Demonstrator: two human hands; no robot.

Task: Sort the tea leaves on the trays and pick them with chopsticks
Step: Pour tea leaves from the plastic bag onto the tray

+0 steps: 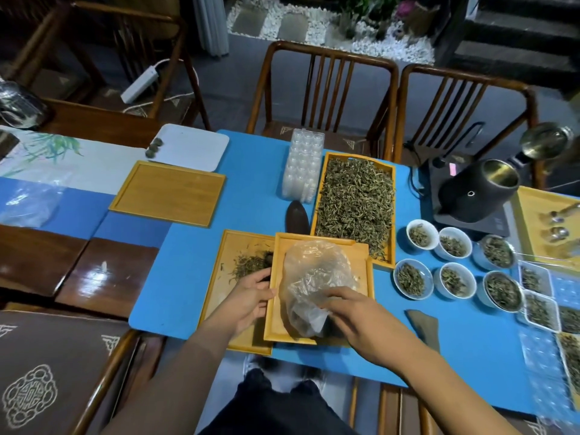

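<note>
A small wooden tray (357,255) lies tilted across a lower wooden tray (219,296) at the table's near edge. My left hand (251,296) grips the small tray's left rim. My right hand (354,318) pinches a clear plastic bag (310,277) that lies in that tray. A small heap of tea leaves (251,262) sits on the lower tray. Behind, a long wooden tray (326,171) is full of tea leaves (357,199). No chopsticks are visible.
An empty wooden tray (169,193) and a white tray (194,149) lie at the back left. Clear plastic moulds (303,164), a dark scoop (296,218), several bowls of leaves (452,265) and a black kettle (480,189) stand to the right. Chairs (323,89) line the far side.
</note>
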